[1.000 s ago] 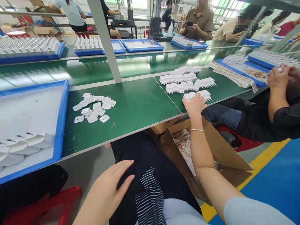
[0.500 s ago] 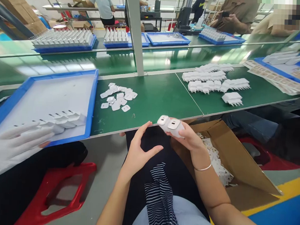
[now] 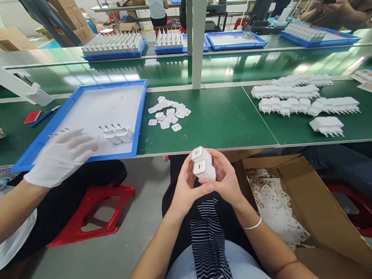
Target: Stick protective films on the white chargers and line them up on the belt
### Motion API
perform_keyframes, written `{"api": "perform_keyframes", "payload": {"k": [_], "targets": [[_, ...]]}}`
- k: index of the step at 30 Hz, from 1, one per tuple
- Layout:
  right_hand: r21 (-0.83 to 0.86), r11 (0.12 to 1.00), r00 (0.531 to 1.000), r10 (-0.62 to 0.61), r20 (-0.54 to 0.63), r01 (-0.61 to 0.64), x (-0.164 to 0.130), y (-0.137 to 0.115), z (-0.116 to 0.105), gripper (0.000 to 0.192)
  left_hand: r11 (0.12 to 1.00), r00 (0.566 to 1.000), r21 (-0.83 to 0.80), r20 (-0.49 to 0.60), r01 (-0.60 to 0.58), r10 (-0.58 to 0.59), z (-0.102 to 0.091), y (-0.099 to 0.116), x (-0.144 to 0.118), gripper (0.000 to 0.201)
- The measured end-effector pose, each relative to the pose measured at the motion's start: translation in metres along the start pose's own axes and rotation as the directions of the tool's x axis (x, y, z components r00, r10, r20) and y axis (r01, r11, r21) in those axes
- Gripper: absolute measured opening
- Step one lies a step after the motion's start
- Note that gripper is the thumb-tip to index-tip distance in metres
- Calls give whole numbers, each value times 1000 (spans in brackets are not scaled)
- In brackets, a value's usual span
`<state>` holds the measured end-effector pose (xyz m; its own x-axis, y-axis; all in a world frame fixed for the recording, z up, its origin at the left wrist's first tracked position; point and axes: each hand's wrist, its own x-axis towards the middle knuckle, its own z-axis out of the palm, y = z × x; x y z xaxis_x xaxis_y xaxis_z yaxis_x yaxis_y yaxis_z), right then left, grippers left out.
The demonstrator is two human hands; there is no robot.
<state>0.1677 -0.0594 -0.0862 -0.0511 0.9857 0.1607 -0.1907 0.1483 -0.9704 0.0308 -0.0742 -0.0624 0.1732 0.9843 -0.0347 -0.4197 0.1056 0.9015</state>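
Two white charger plugs (image 3: 202, 163) are held together over my lap, just below the front edge of the green bench (image 3: 217, 116). My left hand (image 3: 184, 188) wraps them from the left and my right hand (image 3: 225, 179) from the right. Their port faces point up towards me. More white charger plugs (image 3: 297, 100) lie in rows on the bench to the right. A small heap of white stickers (image 3: 168, 113) lies on the bench ahead of my hands.
A blue tray (image 3: 77, 119) with a few chargers sits at left; a co-worker's white-gloved hand (image 3: 61, 155) rests on its edge. An open cardboard box (image 3: 296, 200) of paper scraps stands at my right. A red stool (image 3: 92, 213) is at lower left. Trays of chargers line the far belt.
My left hand has closed onto the chargers that my right hand carried from the bench to my lap. The view has swung left, and the co-worker's gloved hand has come further into view.
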Motion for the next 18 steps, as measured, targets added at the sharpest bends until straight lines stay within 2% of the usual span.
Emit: {"api": "perform_keyframes", "payload": {"k": [1, 2, 4, 6, 8, 12, 15, 17, 18], "targets": [[-175, 977, 982, -145, -121, 123, -4, 3, 7, 73, 998, 999, -59, -49, 13, -16, 5, -4, -2, 92], [-324, 922, 943, -279, -182, 211, -8, 6, 13, 73, 995, 994, -101, -105, 23, -34, 10, -8, -4, 89], [-505, 800, 866, -465, -182, 323, -14, 12, 25, 74, 989, 974, -142, -218, 38, -68, 18, -10, -5, 75], [-565, 730, 833, -538, -129, 384, -18, 17, 34, 75, 985, 950, -167, -300, 36, -86, 23, -8, -5, 58], [-580, 704, 823, -560, -98, 410, -21, 20, 40, 76, 980, 941, -196, -325, 31, -94, 25, -2, -5, 49], [-586, 664, 818, -575, -2, 465, -23, 17, 41, 83, 969, 940, -245, -329, 4, -87, 20, 8, -6, 45], [-514, 667, 836, -493, 240, 540, -12, 2, 32, 83, 967, 905, -245, -424, -65, -46, 6, 14, -4, 42], [-418, 736, 833, -371, 411, 534, 8, -13, 24, 66, 972, 876, -213, -483, -103, -13, -7, 16, -2, 41], [-396, 774, 836, -298, 460, 494, 23, -22, 21, 53, 975, 869, -193, -495, -113, 3, -12, 17, -1, 42]]}}
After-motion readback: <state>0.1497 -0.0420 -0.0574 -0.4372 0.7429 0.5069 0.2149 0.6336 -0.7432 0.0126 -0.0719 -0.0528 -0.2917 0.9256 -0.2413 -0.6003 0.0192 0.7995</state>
